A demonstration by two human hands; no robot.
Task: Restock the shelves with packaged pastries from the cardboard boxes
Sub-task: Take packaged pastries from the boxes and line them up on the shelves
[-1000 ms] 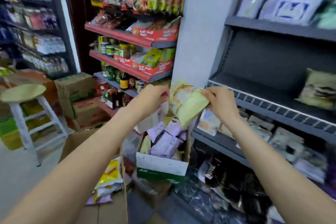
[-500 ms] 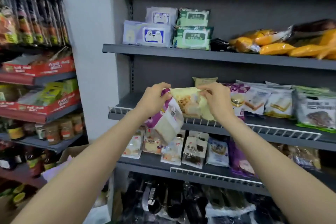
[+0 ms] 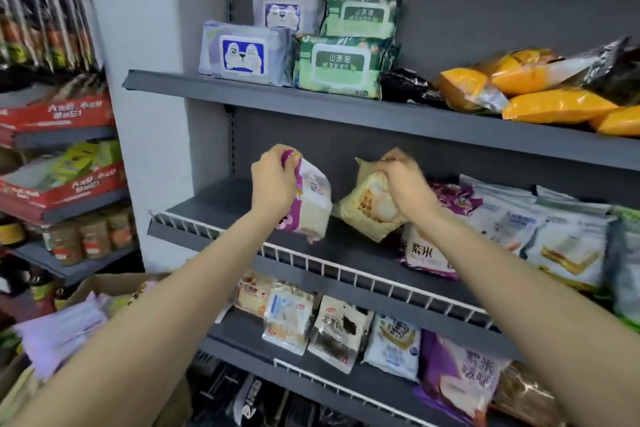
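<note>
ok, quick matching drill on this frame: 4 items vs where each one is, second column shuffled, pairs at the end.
Items:
1. purple-and-white pastry pack
2. yellow pastry pack
3. green wipes packs
4. cardboard box

Places:
A. top shelf
B. held by the right hand
C. low at the left, below the shelves
D. held by the left hand

Pairs: 1-D, 2-B, 3-A, 4-C

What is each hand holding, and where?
Left hand grips the purple pack by its top edge; right hand grips the yellow pack near its top.
</note>
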